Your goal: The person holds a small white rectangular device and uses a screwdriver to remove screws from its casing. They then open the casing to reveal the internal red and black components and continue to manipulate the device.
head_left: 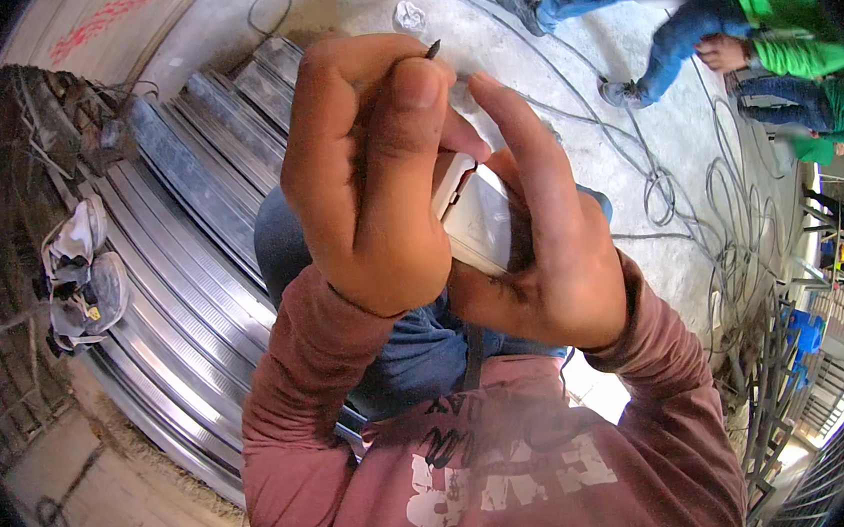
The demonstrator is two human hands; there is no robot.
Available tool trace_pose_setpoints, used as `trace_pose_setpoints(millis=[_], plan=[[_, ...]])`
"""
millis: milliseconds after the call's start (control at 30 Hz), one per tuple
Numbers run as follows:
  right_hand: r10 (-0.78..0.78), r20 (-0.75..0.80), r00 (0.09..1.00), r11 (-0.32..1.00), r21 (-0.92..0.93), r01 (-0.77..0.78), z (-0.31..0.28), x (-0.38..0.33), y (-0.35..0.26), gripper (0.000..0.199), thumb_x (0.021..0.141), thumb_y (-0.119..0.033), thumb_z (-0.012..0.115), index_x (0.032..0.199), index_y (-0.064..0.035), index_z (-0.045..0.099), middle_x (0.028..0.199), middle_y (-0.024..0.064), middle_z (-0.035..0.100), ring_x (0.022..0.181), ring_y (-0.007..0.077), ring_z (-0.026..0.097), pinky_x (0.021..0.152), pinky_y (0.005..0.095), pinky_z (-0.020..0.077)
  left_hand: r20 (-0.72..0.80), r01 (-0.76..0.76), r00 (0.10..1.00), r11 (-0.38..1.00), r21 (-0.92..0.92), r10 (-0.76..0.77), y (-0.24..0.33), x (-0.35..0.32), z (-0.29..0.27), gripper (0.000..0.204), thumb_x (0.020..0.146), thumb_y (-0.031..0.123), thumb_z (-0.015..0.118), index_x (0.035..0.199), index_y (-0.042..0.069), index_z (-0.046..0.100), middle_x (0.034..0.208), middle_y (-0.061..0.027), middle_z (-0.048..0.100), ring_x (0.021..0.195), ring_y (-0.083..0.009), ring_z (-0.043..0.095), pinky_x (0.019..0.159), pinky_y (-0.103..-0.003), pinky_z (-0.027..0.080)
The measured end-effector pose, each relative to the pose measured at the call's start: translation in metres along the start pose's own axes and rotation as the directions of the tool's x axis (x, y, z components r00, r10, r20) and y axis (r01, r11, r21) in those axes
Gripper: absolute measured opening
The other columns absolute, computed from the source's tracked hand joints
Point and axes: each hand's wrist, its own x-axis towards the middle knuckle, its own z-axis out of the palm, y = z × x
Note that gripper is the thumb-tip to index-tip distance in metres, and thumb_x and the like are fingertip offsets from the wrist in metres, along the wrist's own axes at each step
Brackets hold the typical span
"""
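Both of my hands are raised close together in front of my lap. My left hand (373, 167) is closed, its thumb pressed against the curled forefinger. A short dark pointed tip (434, 50) pokes out past the thumb; the rest of that thin thing is hidden in the fingers. My right hand (562, 261) grips a small white boxy thing (479, 220) between thumb and fingers. A dark reddish seam runs along the box's upper left edge, next to my left hand. What kind of box it is, I cannot tell.
Long ribbed metal profiles (193, 284) lie stacked at my left, with a pair of worn shoes (92, 277) on them. Cables (656, 183) trail and coil over the concrete floor. A person in jeans and green (664, 52) stands at the upper right. Metal bars (769, 384) lie at the right.
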Motion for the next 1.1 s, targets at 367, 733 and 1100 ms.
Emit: trace_pose_setpoints(millis=[367, 733, 1100], plan=[[-0.007, -0.043, 0.999, 0.999, 0.038, 0.009, 0.009, -0.003, 0.003, 0.103, 0.070, -0.004, 0.077, 0.152, -0.0009, 0.016, 0.116, 0.0226, 0.065, 0.104, 0.0264, 0.067, 0.087, 0.0308, 0.0493, 0.002, 0.012, 1.000, 1.000, 0.018, -0.012, 0.001, 0.002, -0.005, 0.021, 0.103, 0.018, 0.044, 0.104, -0.001, 0.051, 0.068, -0.0073, 0.059, 0.059, -0.0110, 0.055, 0.062, -0.025, 0.044], [0.049, 0.020, 0.999, 0.992, 0.119, -0.051, -0.001, 0.002, 0.000, 0.100, 0.069, -0.004, 0.073, 0.152, -0.0012, 0.018, 0.103, 0.0156, 0.067, 0.093, 0.0210, 0.067, 0.084, 0.0287, 0.0494, 0.026, 0.005, 1.000, 1.000, -0.030, -0.005, -0.004, 0.004, -0.007, 0.022, 0.103, 0.020, 0.041, 0.104, -0.001, 0.049, 0.066, -0.0110, 0.058, 0.059, -0.0174, 0.054, 0.064, -0.030, 0.045], [-0.013, -0.039, 0.999, 0.996, 0.090, 0.016, 0.004, 0.003, 0.005, 0.096, 0.067, -0.006, 0.075, 0.148, 0.0005, 0.025, 0.104, 0.0157, 0.068, 0.096, 0.0206, 0.067, 0.085, 0.0285, 0.0486, -0.022, 0.068, 0.997, 0.997, 0.020, -0.068, -0.002, 0.003, -0.007, 0.024, 0.104, 0.023, 0.039, 0.108, 0.001, 0.049, 0.067, -0.0112, 0.058, 0.060, -0.0176, 0.055, 0.064, -0.031, 0.046]])
